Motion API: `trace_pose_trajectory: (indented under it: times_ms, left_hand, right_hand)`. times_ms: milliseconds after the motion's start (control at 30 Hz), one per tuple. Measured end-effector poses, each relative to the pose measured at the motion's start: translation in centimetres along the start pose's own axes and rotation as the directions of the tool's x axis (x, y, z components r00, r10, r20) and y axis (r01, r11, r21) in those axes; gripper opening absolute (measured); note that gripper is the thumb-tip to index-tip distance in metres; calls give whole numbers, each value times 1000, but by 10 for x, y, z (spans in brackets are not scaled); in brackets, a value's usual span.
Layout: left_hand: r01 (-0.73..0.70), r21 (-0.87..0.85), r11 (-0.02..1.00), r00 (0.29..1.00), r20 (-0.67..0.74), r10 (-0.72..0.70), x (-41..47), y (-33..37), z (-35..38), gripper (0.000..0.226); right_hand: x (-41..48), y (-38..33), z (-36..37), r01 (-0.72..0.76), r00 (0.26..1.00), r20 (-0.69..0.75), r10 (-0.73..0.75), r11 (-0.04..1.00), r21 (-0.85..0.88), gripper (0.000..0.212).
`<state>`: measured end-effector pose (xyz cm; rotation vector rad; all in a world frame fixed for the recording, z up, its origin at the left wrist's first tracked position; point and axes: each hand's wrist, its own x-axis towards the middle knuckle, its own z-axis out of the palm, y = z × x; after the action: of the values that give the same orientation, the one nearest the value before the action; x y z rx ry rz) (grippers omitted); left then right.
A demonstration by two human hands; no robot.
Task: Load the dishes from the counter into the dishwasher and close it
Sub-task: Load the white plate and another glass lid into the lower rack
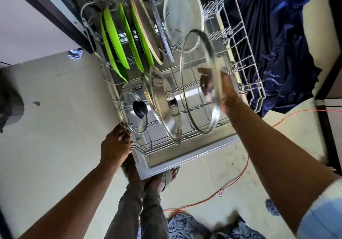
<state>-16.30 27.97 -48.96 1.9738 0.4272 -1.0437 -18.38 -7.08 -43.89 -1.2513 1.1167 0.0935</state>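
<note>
1. Head view: the large glass lid (196, 68) is clear, with a thin metal rim and a round metal disc at its centre. It is motion-blurred. It stands on edge, tilted, over the middle of the wire rack (246, 40), its lower rim down among the tines.
2. The right hand (224, 90) grips this lid at its centre from the 3 o'clock side, fingers curled in behind the glass.
3. The left hand (115, 146) is at the rack's 7 o'clock corner, fingers curled over the front wire.
4. At the large lid's 9 o'clock a steel-rimmed lid (164, 105) leans close by, and beyond it stands a small glass lid (133, 112) with a black knob.
5. At 11 to 12 o'clock stand green plates (114, 40), a tan-rimmed round pan (146, 29) and a pale round plate (183, 14), just behind the lid's top rim.
6. The tines at 3 o'clock are bare out to the rack's right rim, which borders a blue cloth (277, 35).
7. The dishwasher door (185, 157) lies open under the rack; an orange cable (240, 174) trails at 5 o'clock.
</note>
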Motion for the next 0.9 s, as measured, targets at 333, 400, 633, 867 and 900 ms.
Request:
trace_pose_trajectory:
  times_ms: [333, 400, 633, 867, 900]
  left_hand:
    - [-16, 228, 973, 999, 48, 5, -1, 9, -7, 13]
    - [-50, 337, 940, 997, 69, 28, -8, 18, -13, 31]
    - [-182, 280, 943, 980, -25, 197, -99, 92, -88, 41]
    - [-467, 277, 840, 791, -293, 537, -282, 194, -241, 32]
    - [-487, 297, 822, 753, -334, 567, -305, 201, -264, 31]
  right_hand:
    - [-10, -2, 6, -135, 990, -49, 133, 990, -44, 24]
    - [-18, -8, -5, -154, 987, -70, 146, 980, -129, 18]
    - [-126, -46, -31, 41, 905, -391, -164, 952, -304, 27]
    - [-337, -165, 86, 476, 840, -19, -542, 754, -453, 26]
    - [-360, -182, 107, 521, 831, 65, -552, 733, -438, 27]
